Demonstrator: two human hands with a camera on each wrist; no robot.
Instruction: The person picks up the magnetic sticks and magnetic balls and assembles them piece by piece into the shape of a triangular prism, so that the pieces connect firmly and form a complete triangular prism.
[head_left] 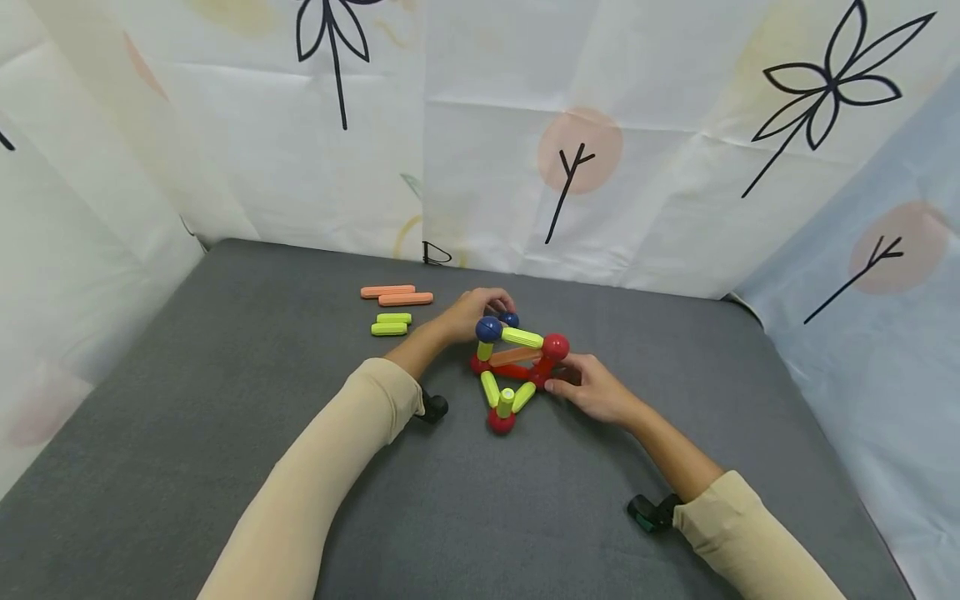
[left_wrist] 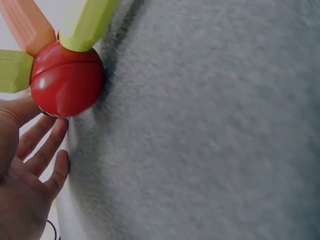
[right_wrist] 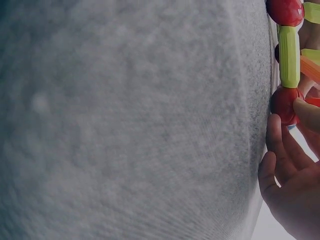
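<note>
I am partway through building a little frame of magnetic rods and balls (head_left: 517,367), which stands on the grey desk (head_left: 225,433) just ahead of me, near the middle. My left hand (head_left: 468,312) curls over the far side of the frame at about ten o'clock from it, fingers bent round the blue ball (head_left: 488,329) and the corner below it; in the left wrist view my fingertips (left_wrist: 55,135) lie just beside a red ball (left_wrist: 66,79) with green and orange rods running out of it. My right hand (head_left: 596,390) steadies the frame from four o'clock, thumb and fingers pinching the lower red corner under the upper red ball (head_left: 556,347).

I judge the base triangle and some uprights to be joined, with the top only partly closed. Spare pieces lie apart at ten o'clock: two orange rods (head_left: 396,295) and two green rods (head_left: 392,323).

The next move calls for freeing one hand without tipping the frame, most likely the left, since the spares lie on its side, while the right keeps the corner pinned so the magnets do not snap askew.
</note>
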